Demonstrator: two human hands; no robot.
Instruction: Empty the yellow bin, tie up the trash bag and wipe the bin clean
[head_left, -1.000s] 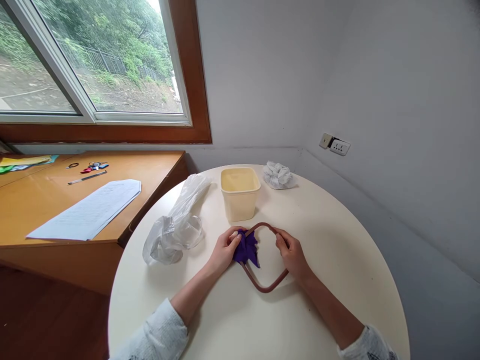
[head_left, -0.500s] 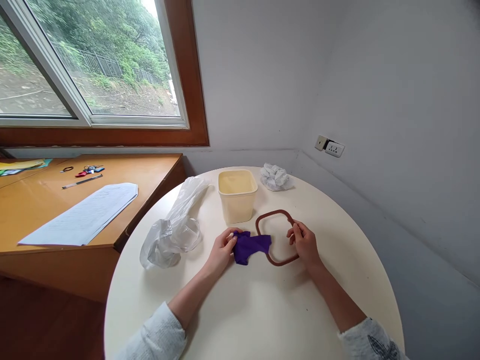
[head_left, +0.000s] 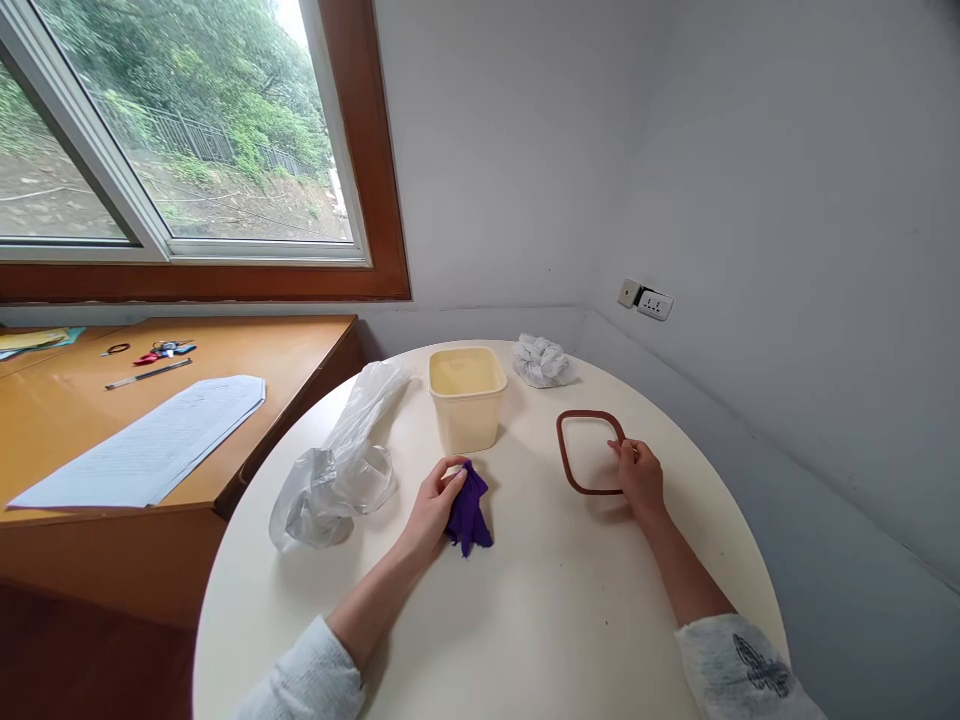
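My left hand [head_left: 437,497] pinches a small purple cloth [head_left: 469,512] at its upper end, and the rest of it hangs down in folds just in front of the tub. My right hand [head_left: 639,478] is closed on the right side of a brown frame [head_left: 568,457], a thin ring with rounded corners like the rim of a lid. The frame is held tilted over the table, and its middle is open. Between and behind my hands stands a pale yellow plastic tub [head_left: 469,412] without a cover. The cloth and the frame are apart.
The round white table [head_left: 525,620] also bears a clear plastic bag [head_left: 334,490] at left and a crumpled white bag [head_left: 543,361] behind the tub. On the wooden desk [head_left: 300,360] at left lie papers [head_left: 150,440], a pen [head_left: 148,374] and keys [head_left: 166,350].
My right hand has moved the brown frame right, away from the purple cloth. The cloth, spread sideways over the frame's edge before, now hangs down from my left hand.
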